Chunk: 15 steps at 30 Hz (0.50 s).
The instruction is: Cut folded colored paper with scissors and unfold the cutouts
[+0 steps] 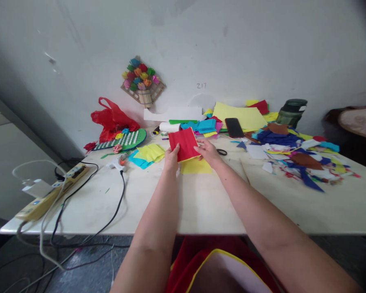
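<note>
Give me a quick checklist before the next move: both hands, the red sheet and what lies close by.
1. Left hand on the red sheet: ok, thumb on its face.
2. Right hand on the sheet: ok, fingers at its right edge.
3. Yellow sheet below it fully in view: not ok, partly hidden.
4. White corded tool apart from both hands: ok, lies off to the left.
5. That tool switched off: cannot tell.
</note>
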{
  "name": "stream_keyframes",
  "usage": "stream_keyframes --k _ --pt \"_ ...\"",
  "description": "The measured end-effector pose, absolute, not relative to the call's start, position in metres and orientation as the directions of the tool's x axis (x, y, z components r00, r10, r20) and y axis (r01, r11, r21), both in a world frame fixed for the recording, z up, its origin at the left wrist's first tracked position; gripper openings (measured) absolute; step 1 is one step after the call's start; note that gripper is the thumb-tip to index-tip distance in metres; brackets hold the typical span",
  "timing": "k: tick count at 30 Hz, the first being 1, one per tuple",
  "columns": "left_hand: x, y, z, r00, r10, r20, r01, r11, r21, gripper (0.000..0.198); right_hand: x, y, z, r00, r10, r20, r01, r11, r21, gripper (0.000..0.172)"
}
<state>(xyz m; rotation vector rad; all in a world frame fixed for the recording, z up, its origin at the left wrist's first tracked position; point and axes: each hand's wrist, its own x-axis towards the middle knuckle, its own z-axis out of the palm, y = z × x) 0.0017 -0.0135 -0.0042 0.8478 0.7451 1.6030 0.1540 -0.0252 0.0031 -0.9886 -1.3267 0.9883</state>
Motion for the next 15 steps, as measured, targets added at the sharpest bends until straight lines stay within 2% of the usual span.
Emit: stream_keyframes --k 3,6,9,15 --pt "0.0021 -0.0128 -0.0041 -0.134 0.984 0.115 -0.542 -0.169 0.823 0.033 0.1557 -0.0295 0.0045 -0.123 0.938 0.324 -0.061 0.319 -0.946 0.072" --pt "0.0024 -0.0132 -0.0032 -0.153 0.983 0.105 -0.547 -0.173 0.819 0.033 0.1562 -0.0321 0.0038 -0.254 0.898 0.359 -0.067 0.354 -0.933 0.084" --pt "0.0027 -0.0145 -0.002 -0.158 0.983 0.092 -0.541 -0.164 0.825 0.032 0.1548 -0.0319 0.0026 -0.283 0.88 0.381 -0.059 0.38 -0.923 0.079" --pt "0.003 -0.0149 -0.0022 -0.146 0.985 0.088 -0.547 -0.154 0.823 0.028 0.152 -0.029 0.0022 -0.189 0.91 0.369 -0.014 0.373 -0.928 0.064"
